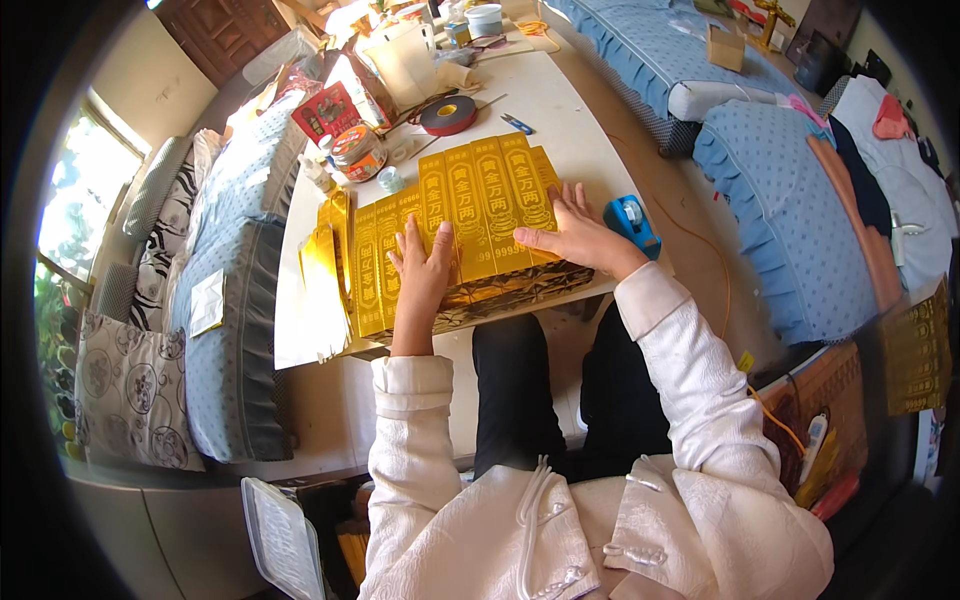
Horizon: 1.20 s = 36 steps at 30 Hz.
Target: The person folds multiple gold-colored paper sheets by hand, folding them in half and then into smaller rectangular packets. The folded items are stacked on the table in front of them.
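Several long gold paper bars [480,195] with embossed characters lie side by side on the white table [555,86]. At their middle and right the row stands raised, on a layer with patterned gold sides [517,292]. My left hand [424,259] rests with spread fingers on the raised block's left side, over the lower bars [367,262]. My right hand [574,229] lies at the right end of the raised bars, thumb on top and fingers along the far side. Left of the bars are shiny gold sheets [326,262], partly washed out by glare.
A blue tape dispenser [632,225] stands right of my right hand. Beyond the bars lie a roll of dark tape [448,115], blue thread snips [517,124] and a labelled plastic jar [358,152]. A white pitcher [401,64] stands farther back. Blue-covered sofas [232,292] flank the table.
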### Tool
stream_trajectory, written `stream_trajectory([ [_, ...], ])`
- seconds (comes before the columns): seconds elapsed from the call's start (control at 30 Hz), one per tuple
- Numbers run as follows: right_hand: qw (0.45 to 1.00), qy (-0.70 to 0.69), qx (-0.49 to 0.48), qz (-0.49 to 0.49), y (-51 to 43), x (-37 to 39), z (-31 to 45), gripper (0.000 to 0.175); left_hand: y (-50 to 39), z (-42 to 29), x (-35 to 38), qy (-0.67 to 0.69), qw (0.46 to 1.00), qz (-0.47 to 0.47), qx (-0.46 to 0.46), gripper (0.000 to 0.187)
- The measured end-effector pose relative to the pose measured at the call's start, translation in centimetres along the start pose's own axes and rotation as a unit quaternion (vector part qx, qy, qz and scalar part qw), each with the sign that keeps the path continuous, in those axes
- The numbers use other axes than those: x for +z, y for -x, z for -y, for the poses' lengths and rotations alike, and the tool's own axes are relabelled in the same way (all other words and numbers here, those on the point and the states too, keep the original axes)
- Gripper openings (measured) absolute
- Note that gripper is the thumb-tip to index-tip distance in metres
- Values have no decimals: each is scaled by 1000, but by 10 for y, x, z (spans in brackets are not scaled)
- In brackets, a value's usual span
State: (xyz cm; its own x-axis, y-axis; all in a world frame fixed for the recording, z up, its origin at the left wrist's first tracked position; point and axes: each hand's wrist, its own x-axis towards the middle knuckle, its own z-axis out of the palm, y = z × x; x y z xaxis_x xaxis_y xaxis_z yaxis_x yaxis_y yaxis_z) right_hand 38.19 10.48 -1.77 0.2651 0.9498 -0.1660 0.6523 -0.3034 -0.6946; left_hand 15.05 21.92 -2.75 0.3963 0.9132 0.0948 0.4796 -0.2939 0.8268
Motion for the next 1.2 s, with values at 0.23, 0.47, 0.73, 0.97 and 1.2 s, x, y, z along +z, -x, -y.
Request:
stream_trajectory([
  [0.23, 1000, -17, -6, -7, -1, 3, -1, 134, -25, 50, 14, 22, 999, -20, 32, 91],
  [0.47, 999, -24, -6, -27, 1, 4, -4, 135, -15, 31, 14, 76, 997, -13, 31, 92],
  [0.73, 999, -31, -6, -23, 0, 6, 0, 138, -7, 19, 3, 127, 992, -11, -10, 92],
  [0.97, 891, -325, -122, -292, 38, -22, -32, 64, 68, -48, -2, 187, 944, -215, 169, 45],
  [1.2, 911, -175, -14, -372, 69, -31, -121, 17, 141, -73, 119, 475, 824, 308, -19, 32],
])
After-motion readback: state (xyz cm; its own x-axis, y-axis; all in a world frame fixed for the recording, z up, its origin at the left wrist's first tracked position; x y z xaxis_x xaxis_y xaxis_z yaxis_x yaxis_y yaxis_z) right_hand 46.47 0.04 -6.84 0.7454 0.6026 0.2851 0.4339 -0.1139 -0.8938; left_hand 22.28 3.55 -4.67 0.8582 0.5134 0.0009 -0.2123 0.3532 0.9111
